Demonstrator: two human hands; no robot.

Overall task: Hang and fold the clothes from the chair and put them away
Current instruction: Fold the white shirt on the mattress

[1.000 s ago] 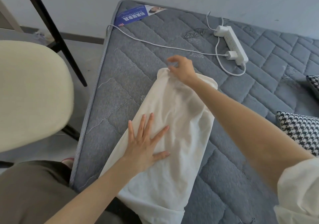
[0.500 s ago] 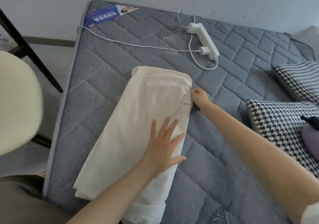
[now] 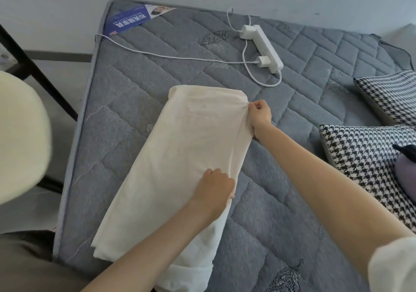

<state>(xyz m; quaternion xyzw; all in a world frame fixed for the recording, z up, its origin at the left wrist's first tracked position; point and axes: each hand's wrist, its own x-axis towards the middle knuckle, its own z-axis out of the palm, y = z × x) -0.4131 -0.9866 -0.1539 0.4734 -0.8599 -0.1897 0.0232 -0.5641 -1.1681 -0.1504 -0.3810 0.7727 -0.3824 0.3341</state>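
Note:
A cream-white garment [image 3: 175, 156], folded into a long narrow strip, lies diagonally on the grey quilted mattress [image 3: 126, 116]. My right hand [image 3: 258, 114] pinches the cloth's far right corner. My left hand [image 3: 216, 190] grips the right edge of the cloth about halfway down, fingers curled round it. The near end of the garment hangs over the mattress edge below my left forearm. The cream chair [image 3: 20, 138] stands to the left of the bed.
A white power strip [image 3: 263, 46] with a charger and a long cable lies on the far part of the mattress. Two houndstooth cushions [image 3: 364, 154] sit at the right, with a purple object [image 3: 405, 172] on the nearer one. A black frame leg [image 3: 33, 73] stands at left.
My left hand went from lying flat on the cloth to gripping its right edge. My right hand moved from the far left corner to the far right corner and now pinches it.

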